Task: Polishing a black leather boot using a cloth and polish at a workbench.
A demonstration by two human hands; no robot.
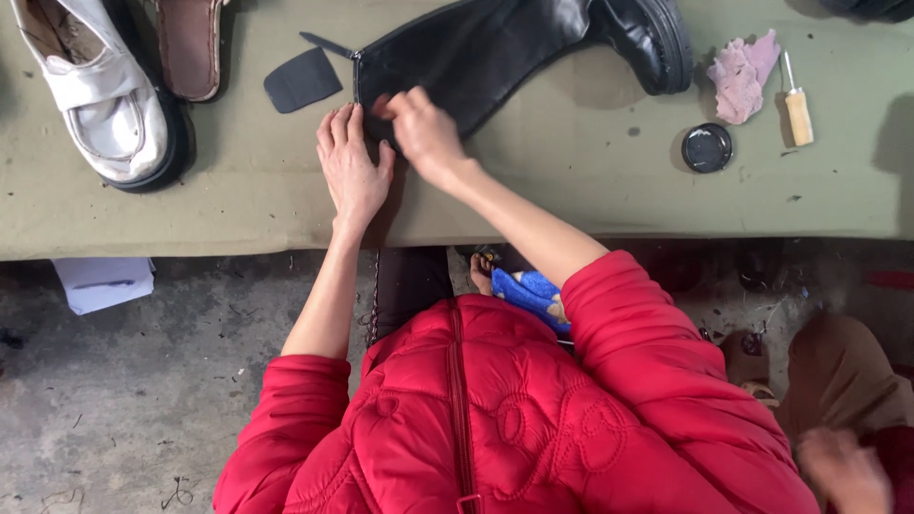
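Pressing black boot [495, 48]: left hand [352, 171], right hand [424, 133]; round tin [706, 148] open, dark inside.

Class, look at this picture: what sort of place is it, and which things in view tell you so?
Probably a shoe repair or cleaning stall. A tall black leather boot lies on an olive cloth-covered bench under both hands, a worn white strap shoe waits nearby, and a round black polish tin sits beside a wooden-handled awl.

Olive cloth-covered workbench [590, 205] above — stained grey concrete floor [143, 400] below, flat daylight.
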